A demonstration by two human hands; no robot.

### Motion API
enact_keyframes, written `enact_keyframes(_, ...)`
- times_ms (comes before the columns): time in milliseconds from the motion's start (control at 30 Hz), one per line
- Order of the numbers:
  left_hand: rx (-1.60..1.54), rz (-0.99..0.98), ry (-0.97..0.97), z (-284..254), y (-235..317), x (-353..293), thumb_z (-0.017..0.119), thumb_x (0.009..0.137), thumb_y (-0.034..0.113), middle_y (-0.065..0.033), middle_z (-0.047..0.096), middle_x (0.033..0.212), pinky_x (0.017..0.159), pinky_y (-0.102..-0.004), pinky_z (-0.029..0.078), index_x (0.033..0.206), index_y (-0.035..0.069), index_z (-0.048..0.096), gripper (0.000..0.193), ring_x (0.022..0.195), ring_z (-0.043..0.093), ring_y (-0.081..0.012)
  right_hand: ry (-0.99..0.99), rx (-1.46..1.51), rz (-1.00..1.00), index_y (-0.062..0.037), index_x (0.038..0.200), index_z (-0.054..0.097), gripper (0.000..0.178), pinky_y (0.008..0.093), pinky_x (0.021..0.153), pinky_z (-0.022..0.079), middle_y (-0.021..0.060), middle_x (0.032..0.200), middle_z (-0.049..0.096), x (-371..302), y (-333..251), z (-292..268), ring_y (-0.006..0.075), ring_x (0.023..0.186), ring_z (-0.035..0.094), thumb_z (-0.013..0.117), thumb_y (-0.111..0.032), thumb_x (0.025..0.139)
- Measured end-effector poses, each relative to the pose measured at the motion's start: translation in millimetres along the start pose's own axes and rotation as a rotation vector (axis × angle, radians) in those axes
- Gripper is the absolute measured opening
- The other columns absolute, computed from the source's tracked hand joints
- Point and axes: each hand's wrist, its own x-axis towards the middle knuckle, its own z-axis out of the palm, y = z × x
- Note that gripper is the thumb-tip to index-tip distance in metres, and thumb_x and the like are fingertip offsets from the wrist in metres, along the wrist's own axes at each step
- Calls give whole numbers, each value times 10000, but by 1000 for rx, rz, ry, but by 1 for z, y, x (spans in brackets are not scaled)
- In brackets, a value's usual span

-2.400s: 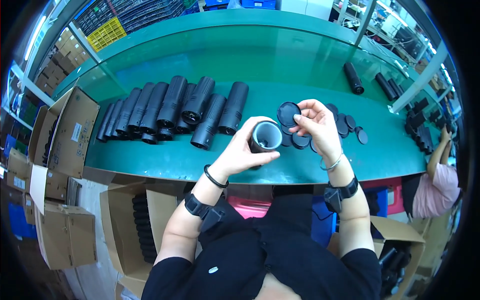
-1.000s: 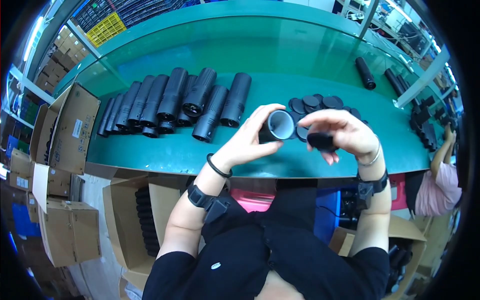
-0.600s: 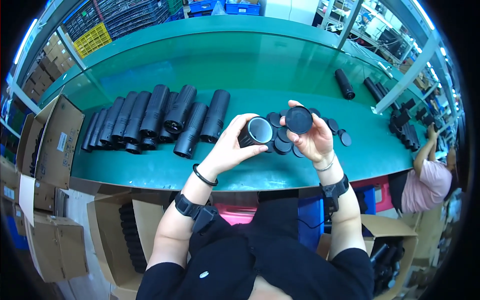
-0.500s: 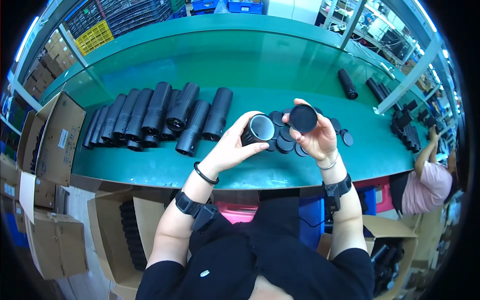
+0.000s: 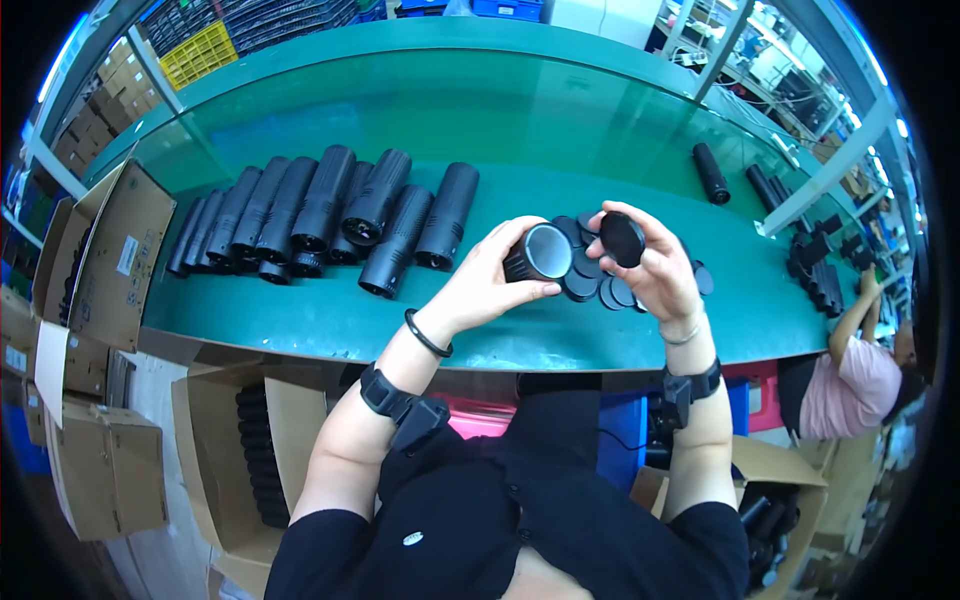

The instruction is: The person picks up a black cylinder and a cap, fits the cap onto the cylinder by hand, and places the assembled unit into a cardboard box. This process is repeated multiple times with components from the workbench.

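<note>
Holding a short black tube (image 5: 537, 255) with its open end turned up toward the camera, the left hand (image 5: 490, 285) wraps around the tube's side, its fingers (image 5: 520, 228) curled over the top edge and the thumb pressed along the lower rim. Just to the right of those fingers, the right hand (image 5: 655, 270) pinches a round black cap (image 5: 622, 239) between thumb and fingertips, the cap tilted and raised beside the tube's mouth, close to it but not seated on it. Below and between both sets of fingers, a loose pile of black caps (image 5: 600, 290) lies on the green bench (image 5: 560, 130), partly hidden by the hands. Well to the left of the left fingers, a row of longer black tubes (image 5: 330, 215) lies side by side on the bench, some stacked on others. Far beyond the right fingers, toward the right end of the bench, a few more black tubes (image 5: 712, 172) lie apart from the rest. Each wrist carries a black strap, and the left one also a thin black band (image 5: 428, 335). Cardboard boxes (image 5: 105, 255) stand at the left end of the bench. At the far right, another person (image 5: 850, 370) in a pink top reaches toward the bench.
</note>
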Motion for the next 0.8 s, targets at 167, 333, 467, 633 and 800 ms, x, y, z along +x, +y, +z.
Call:
enact_keyframes(167, 72, 7, -96, 6, 2, 2, 861, 758, 266, -124, 493, 1333, 1054, -349, 407, 1398, 40, 412, 814, 1260, 487, -226, -97, -871, -243, 1, 1331, 576, 606, 357, 1008, 468, 160, 1311, 574, 2, -23, 28, 268, 1182, 589, 766, -52, 758)
enact_keyframes(333, 207, 15, -79, 13, 8, 1, 780, 774, 543, -173, 461, 1366, 1113, -446, 334, 1398, 40, 407, 884, 1322, 419, -348, -86, -1124, -285, -30, 1279, 619, 596, 369, 1011, 464, 164, 1262, 620, 4, -15, 38, 314, 1184, 592, 769, 0, 703)
enact_keyframes(467, 226, 6, -66, 18, 4, 0, 723, 824, 557, -171, 470, 1344, 1093, -449, 344, 1388, 45, 415, 822, 1300, 431, -351, -45, -1174, -257, -36, 1259, 640, 576, 370, 1008, 469, 161, 1258, 621, 1, -15, 41, 316, 1188, 590, 756, 25, 699)
enact_keyframes(633, 289, 46, -2, 25, 4, -6, 631, 907, 528, -164, 489, 1288, 1066, -450, 332, 1373, 63, 425, 690, 1249, 450, -348, -28, -1191, -236, -34, 1251, 646, 571, 361, 989, 480, 161, 1248, 623, -3, -16, 47, 310, 1168, 602, 757, 38, 696)
enact_keyframes(800, 286, 54, 23, 29, 5, -8, 585, 943, 505, -164, 487, 1281, 1053, -453, 325, 1365, 61, 428, 632, 1218, 456, -345, 27, -1224, -213, -29, 1247, 649, 574, 348, 951, 494, 160, 1242, 626, -6, -14, 50, 304, 1141, 615, 782, 15, 690)
